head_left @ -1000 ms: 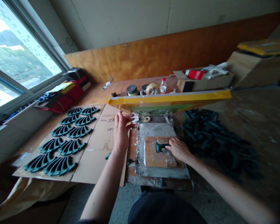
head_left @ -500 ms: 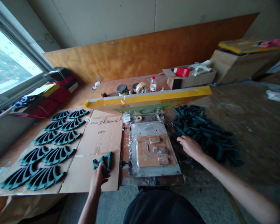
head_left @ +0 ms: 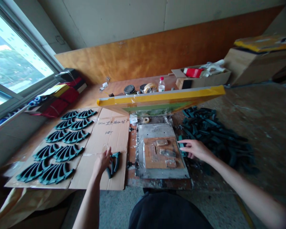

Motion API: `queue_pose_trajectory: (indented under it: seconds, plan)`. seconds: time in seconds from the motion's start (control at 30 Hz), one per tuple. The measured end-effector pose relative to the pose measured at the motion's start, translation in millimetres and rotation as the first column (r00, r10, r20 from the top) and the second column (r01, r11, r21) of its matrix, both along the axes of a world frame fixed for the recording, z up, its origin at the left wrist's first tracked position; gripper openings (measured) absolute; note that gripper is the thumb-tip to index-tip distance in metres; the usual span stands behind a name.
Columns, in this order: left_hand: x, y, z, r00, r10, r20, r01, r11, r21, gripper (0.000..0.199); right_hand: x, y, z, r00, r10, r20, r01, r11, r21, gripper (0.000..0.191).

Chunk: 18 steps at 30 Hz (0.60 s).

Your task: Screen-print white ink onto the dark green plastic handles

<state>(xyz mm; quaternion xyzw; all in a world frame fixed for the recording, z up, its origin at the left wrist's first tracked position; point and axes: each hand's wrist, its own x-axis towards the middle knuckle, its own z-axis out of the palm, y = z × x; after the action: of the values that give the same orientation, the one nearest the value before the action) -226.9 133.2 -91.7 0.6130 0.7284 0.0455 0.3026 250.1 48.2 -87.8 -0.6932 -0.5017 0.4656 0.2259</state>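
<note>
Since half a second ago, the left hand (head_left: 103, 161) has moved farther up the cardboard sheet (head_left: 101, 140), and the right hand (head_left: 196, 149) has come from the pile's edge to the metal plate, bringing a green piece (head_left: 182, 147) with it.

Farthest left, red and black boxes (head_left: 54, 106) line the window side, a yellow item and pale paper lying on one of them; their insides are hidden. Next, dark green pieces lie on the cardboard in five rows of paired fans (head_left: 66, 152). Near the sheet's right edge, the left hand is at the end of a few loose pieces (head_left: 113, 164); whether its fingers grip one cannot be told.

Beyond the yellow-taped frame (head_left: 162, 95) stand two dark-lidded jars (head_left: 130, 89), contents unseen, and a clear bottle (head_left: 161, 85) with a red cap. In front, the metal plate (head_left: 157, 129) carries a brown board (head_left: 150, 162) with small blocks on it. Just at the plate's right edge, the right hand pinches the green piece in its fingers.

Behind, an open carton (head_left: 213, 80) holds a red packet (head_left: 193, 72) and crumpled clear plastic (head_left: 213, 67). Many more green pieces lie in a loose pile (head_left: 216, 136) on the tabletop. Farthest right, a large carton (head_left: 245, 65) bears a yellow-edged panel (head_left: 262, 44); its inside is hidden.
</note>
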Motion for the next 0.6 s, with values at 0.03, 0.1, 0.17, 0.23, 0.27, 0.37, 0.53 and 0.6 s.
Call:
queue_pose_trajectory:
  seconds: [0.03, 0.1, 0.17, 0.23, 0.27, 0.37, 0.53, 0.6]
  plan:
    - [17, 9, 13.0, 0.993, 0.019, 0.116, -0.025, 0.998, 0.052, 0.063, -16, 3, 0.9, 0.999, 0.006, -0.041, -0.006, 1.0, -0.018, 0.041]
    - [55, 24, 45.0, 0.885, 0.027, 0.465, -0.119, 0.978, 0.171, 0.065, -45, 12, 0.3, 0.998, 0.055, 0.025, -0.055, 0.998, -0.005, 0.036]
    - [92, 33, 81.9, 0.751, -0.043, 0.659, -0.171, 0.951, 0.257, 0.061, -68, 21, -0.7, 0.97, 0.128, 0.208, -0.138, 0.99, 0.037, 0.032]
    - [122, 37, 117.4, 0.628, -0.108, 0.77, -0.254, 0.908, 0.334, 0.057, -82, 28, -0.2, 0.911, 0.152, 0.384, -0.198, 0.977, 0.083, 0.025]
    - [133, 39, 132.6, 0.569, -0.139, 0.81, -0.312, 0.875, 0.369, 0.054, -87, 31, 0.6, 0.885, 0.139, 0.444, -0.207, 0.972, 0.108, 0.021]
    - [153, 42, 163.4, 0.416, -0.237, 0.878, -0.492, 0.754, 0.436, 0.045, -100, 33, 2.3, 0.811, 0.104, 0.576, -0.236, 0.959, 0.159, 0.013]
    - [150, 36, 169.7, 0.397, -0.257, 0.881, -0.487, 0.755, 0.439, 0.046, -110, 22, -3.6, 0.721, 0.091, 0.687, -0.264, 0.953, 0.151, 0.016]
    - [138, 21, 160.1, 0.45, -0.202, 0.87, -0.455, 0.786, 0.418, 0.049, -94, 19, -4.2, 0.74, 0.038, 0.671, -0.232, 0.952, 0.202, 0.021]
